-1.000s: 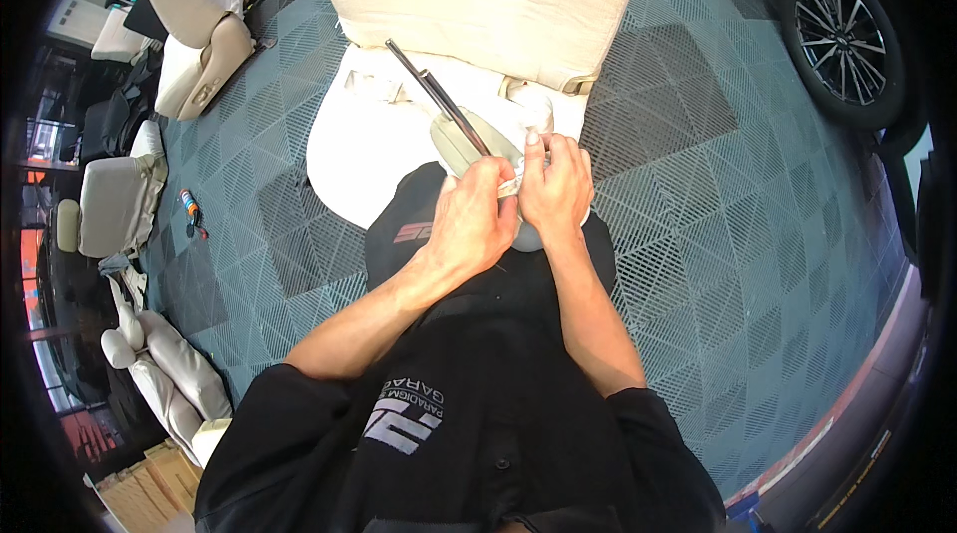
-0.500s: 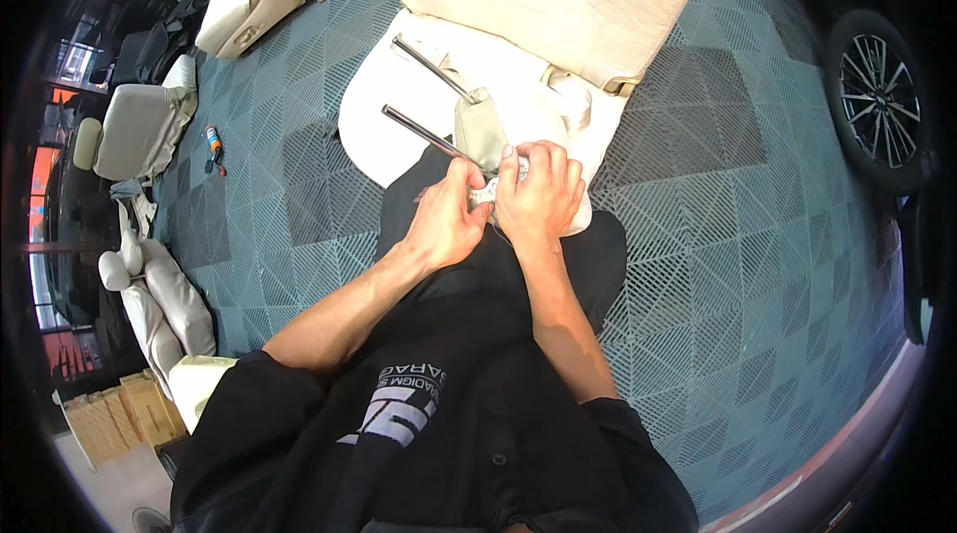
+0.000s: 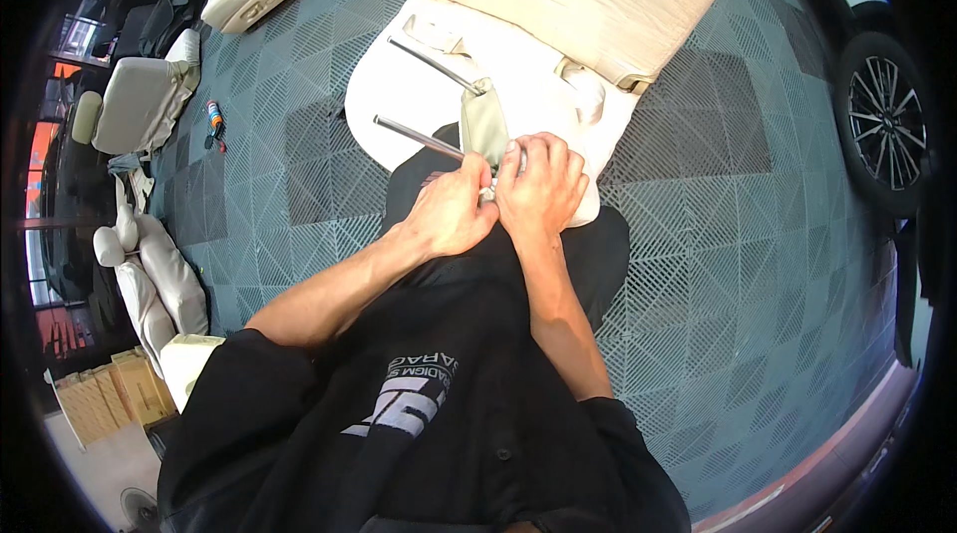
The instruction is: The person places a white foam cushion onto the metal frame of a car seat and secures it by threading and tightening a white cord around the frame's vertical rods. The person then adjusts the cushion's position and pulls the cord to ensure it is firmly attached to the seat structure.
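A headrest with a grey-green underside (image 3: 482,124) and two metal posts (image 3: 419,136) rests between my knees, its posts pointing to the left and away from me. My left hand (image 3: 454,209) is closed, its fingers pinching the headrest's near end below the closer post. Pressed beside it, my right hand (image 3: 541,186) grips the same end from the right, with its fingers curled over the edge. A little pale, gathered material (image 3: 487,194) shows between the two hands; most of it is hidden under the fingers.
Just beyond the headrest stands a beige car seat (image 3: 578,0), with a white padded piece (image 3: 384,104) in front. More seats (image 3: 145,104) line the left. An orange-and-blue can (image 3: 214,116) lies on the tiled floor. At the right is a car wheel (image 3: 882,124); cardboard boxes (image 3: 115,393) sit lower left.
My left hand has turned and closed in toward my right, covering more of the pale material. The headrest has tilted slightly, and the whole view has shifted a little.
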A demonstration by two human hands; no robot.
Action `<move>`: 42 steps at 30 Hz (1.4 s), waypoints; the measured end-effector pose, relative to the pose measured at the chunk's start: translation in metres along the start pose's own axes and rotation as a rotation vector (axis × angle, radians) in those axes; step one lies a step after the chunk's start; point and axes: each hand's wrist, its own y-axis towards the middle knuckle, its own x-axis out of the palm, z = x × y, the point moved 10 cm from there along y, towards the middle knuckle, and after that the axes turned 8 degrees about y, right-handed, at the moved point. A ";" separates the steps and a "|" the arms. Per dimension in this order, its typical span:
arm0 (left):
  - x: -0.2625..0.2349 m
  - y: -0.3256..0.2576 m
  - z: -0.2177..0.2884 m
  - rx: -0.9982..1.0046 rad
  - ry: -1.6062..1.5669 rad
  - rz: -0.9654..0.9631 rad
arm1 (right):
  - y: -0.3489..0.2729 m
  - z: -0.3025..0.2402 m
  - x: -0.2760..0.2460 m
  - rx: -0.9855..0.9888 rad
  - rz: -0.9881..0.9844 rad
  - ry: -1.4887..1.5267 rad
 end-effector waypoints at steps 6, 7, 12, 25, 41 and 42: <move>-0.010 -0.002 -0.014 0.012 -0.349 0.148 | 0.001 0.011 0.001 0.025 -0.011 0.039; -0.009 -0.008 -0.022 -0.029 -0.486 0.219 | 0.003 0.013 0.001 0.027 -0.011 0.052; -0.023 -0.016 -0.020 0.079 -0.417 0.543 | 0.013 0.011 0.005 0.015 -0.047 0.040; -0.016 -0.006 -0.007 0.282 -0.195 0.573 | 0.018 0.016 0.004 0.004 -0.059 0.043; -0.018 0.002 0.001 0.127 -0.141 0.415 | 0.025 0.016 0.013 0.066 -0.076 0.018; -0.021 0.002 0.003 0.117 -0.145 0.420 | 0.025 0.013 0.014 0.054 -0.079 0.006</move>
